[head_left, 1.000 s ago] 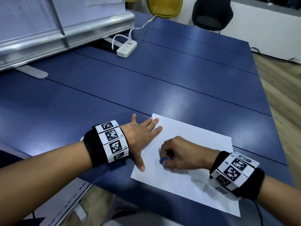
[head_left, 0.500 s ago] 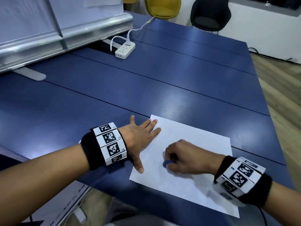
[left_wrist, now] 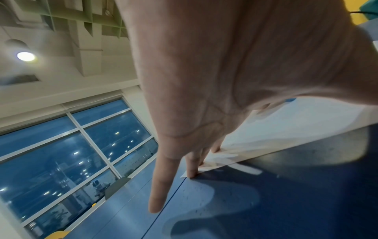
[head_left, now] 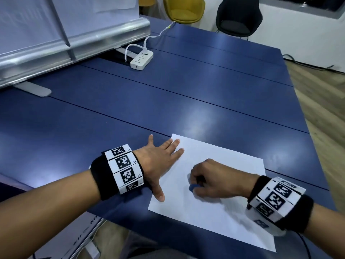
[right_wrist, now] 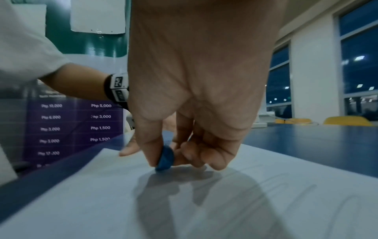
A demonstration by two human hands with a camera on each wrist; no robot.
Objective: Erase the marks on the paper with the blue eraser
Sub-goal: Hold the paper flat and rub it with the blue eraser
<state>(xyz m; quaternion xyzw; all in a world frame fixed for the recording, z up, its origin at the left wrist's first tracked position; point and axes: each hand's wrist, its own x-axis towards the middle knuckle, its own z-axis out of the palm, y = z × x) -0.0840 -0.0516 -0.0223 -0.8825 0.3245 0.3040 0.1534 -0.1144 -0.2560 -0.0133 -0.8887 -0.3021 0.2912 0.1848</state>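
While the flat left hand (head_left: 158,161) steadies the paper (head_left: 214,217), the right hand (head_left: 214,181) pinches the blue eraser (right_wrist: 165,159) seemingly against it.

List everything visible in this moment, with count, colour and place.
paper: one, white, near edge of table, faint pencil marks visible in right wrist view
blue eraser: one, blue, pressed on paper
table: one, dark blue, fills the scene
power strip: one, white, far left on table, cable plugged in
chairs: one yellow, one black, beyond the table
banner stand: one, silver base, far left
wristbands: two, black with white markers, on both wrists
left hand: flat, holds paper's left edge
right hand: pinches eraser
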